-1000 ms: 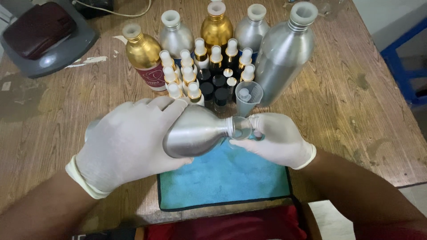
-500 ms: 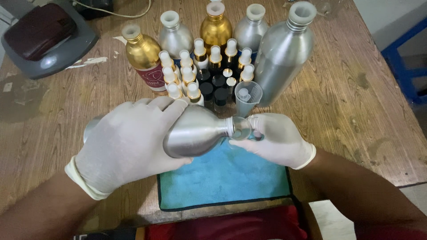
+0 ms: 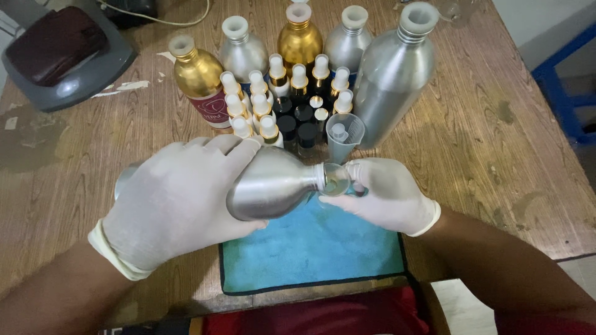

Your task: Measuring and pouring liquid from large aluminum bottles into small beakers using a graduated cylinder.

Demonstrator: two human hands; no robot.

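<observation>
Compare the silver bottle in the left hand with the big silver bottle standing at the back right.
The held bottle lies tipped nearly on its side, gripped by the left hand; the big bottle stands upright on the table, untouched. The held bottle's mouth is open, at a small funnel by the right hand; the big bottle wears a white cap. The big bottle looks taller. Both are plain brushed silver metal.

The scene is seen from a single head-worn camera, set above and just behind the near edge of the wooden table [image 3: 496,155] and tilted steeply down and forward toward twelve o'clock. It is held close, so that both forearms enter from five and seven o'clock and the blue cloth [image 3: 310,254] lies near six. The cluster of bottles [image 3: 298,80] is framed toward twelve; no second view is given.
</observation>
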